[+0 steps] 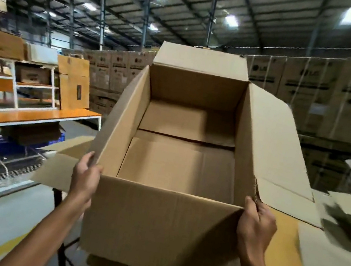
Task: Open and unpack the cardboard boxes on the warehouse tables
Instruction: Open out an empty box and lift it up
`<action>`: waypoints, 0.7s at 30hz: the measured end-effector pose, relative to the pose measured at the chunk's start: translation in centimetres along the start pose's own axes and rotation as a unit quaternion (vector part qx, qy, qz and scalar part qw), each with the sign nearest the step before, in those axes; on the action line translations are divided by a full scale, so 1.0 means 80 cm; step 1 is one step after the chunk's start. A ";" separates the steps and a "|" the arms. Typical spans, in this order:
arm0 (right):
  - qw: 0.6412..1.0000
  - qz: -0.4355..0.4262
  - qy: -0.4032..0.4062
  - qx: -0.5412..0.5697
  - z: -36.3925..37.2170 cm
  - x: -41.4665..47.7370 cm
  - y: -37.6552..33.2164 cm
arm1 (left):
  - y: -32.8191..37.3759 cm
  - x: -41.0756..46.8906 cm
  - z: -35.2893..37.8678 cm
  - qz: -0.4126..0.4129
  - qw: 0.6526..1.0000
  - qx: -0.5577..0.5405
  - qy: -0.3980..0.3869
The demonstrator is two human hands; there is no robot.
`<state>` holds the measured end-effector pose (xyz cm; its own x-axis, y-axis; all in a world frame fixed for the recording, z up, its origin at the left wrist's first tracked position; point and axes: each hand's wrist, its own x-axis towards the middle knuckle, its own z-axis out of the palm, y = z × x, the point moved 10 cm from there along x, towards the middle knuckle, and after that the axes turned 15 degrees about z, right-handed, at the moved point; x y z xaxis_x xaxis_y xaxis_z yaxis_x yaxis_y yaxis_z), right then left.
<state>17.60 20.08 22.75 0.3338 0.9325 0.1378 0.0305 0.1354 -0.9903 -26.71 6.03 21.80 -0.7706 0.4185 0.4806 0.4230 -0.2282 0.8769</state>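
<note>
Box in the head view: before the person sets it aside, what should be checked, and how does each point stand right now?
1. Nothing left inside the box: ok, only its bottom flaps show.
2. Top flaps open: ok, the far flap stands up and the right flap folds outward.
3. Grip of the left hand: ok, it holds the near left corner.
4. Grip of the right hand: ok, it holds the near right corner.
5. Resting on the table or lifted: cannot tell.
6. Free space to the right: not ok, loose cardboard lies there.
</note>
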 end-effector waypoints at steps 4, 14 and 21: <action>0.997 0.014 0.072 -0.022 -0.012 0.008 0.005 | -0.029 0.041 0.066 -0.004 0.997 -0.014 -0.074; 0.979 0.139 0.129 -0.071 -0.028 0.066 0.063 | -0.082 0.075 0.195 -0.030 0.962 0.064 -0.264; 0.947 0.234 0.080 -0.203 -0.016 0.068 0.162 | -0.179 0.045 0.244 -0.096 0.911 0.118 -0.382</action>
<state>21.01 26.51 10.63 0.5377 0.7918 -0.2898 0.1933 -0.4504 -0.8717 -26.20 27.99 10.92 -0.3218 0.9417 0.0985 0.4764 0.0711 0.8763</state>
